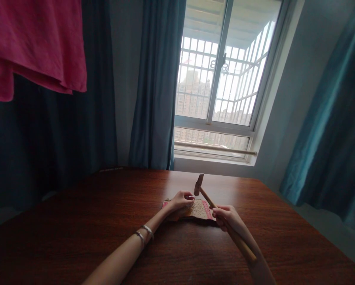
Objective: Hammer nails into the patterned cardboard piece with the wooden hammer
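My right hand (224, 217) is wrapped around the wooden handle of a hammer (208, 198). The hammer's head is raised just above the fingertips of my left hand (181, 200). Thumb and forefinger of that hand are pinched together on what looks like a thin nail (194, 198), small and hard to see. Beneath both hands lies a flat piece of cardboard (199, 209), brown with pink ends and covered in many small dark dots. I cannot tell whether the dots are holes or nail heads. My left fingers hide part of its left side.
The cardboard rests on a dark reddish wooden table (130, 245). A barred window (219, 79) and blue curtains (156, 87) stand behind it. A pink cloth (40, 43) hangs at the upper left. A rod (215, 148) runs across the lower window.
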Motion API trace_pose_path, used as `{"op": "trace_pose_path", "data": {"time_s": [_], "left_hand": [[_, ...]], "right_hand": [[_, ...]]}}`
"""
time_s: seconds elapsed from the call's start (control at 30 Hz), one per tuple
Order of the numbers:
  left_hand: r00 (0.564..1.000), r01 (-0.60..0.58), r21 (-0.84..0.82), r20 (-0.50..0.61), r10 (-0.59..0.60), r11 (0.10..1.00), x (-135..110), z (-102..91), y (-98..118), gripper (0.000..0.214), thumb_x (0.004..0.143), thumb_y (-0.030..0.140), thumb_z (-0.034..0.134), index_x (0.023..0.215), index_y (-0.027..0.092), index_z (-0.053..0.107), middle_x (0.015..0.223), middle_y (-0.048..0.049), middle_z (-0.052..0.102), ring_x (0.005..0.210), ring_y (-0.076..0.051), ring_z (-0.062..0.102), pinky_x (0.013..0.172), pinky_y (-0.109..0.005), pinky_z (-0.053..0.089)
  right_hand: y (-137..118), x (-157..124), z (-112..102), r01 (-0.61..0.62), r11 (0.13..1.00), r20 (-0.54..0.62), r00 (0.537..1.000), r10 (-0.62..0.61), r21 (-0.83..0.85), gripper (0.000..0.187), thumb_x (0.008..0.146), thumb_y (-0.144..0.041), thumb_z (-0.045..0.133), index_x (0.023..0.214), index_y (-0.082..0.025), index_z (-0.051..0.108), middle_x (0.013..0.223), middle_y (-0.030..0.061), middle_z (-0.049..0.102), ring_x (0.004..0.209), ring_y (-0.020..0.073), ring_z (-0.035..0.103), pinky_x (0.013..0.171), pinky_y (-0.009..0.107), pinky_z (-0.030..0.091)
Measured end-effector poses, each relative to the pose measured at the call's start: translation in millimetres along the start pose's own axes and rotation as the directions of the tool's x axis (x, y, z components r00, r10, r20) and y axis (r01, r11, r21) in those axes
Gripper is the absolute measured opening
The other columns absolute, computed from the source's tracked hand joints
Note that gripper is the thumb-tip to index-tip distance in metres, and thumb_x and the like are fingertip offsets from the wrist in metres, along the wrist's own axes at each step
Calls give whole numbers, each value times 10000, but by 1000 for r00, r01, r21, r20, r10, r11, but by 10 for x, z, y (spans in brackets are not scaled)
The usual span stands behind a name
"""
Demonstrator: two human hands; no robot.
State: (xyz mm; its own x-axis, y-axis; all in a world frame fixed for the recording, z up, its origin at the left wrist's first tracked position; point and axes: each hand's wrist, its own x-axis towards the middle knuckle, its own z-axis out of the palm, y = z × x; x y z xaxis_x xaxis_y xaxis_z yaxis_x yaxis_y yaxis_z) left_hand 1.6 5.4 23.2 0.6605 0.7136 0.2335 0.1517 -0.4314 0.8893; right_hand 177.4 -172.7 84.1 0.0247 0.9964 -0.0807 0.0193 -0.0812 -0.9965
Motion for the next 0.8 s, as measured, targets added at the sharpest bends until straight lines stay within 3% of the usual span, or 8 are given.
{"op": "trace_pose_path", "data": {"time_s": [0.23, 0.8], "left_hand": [[997, -30, 154, -66, 40, 988, 17, 39, -74, 231, 674, 308, 581, 743, 100, 654, 711, -31, 642, 718, -153, 563, 632, -216, 405], [998, 12, 155, -66, -2, 988, 6, 39, -61, 264, 645, 349, 609, 720, 99, 649, 672, -21, 621, 642, -133, 530, 572, -207, 364]], "right_hand": [[4, 2, 19, -18, 1000, 29, 999, 18, -18, 268, 624, -412, 569, 607, -150, 511, 404, -55, 414, 339, 51, 333, 324, 187, 223], [-9, -19, 56, -14, 999, 13, 1000, 14, -33, 252, 627, -401, 564, 588, -160, 501, 384, -59, 408, 322, 48, 323, 310, 181, 223]]}}
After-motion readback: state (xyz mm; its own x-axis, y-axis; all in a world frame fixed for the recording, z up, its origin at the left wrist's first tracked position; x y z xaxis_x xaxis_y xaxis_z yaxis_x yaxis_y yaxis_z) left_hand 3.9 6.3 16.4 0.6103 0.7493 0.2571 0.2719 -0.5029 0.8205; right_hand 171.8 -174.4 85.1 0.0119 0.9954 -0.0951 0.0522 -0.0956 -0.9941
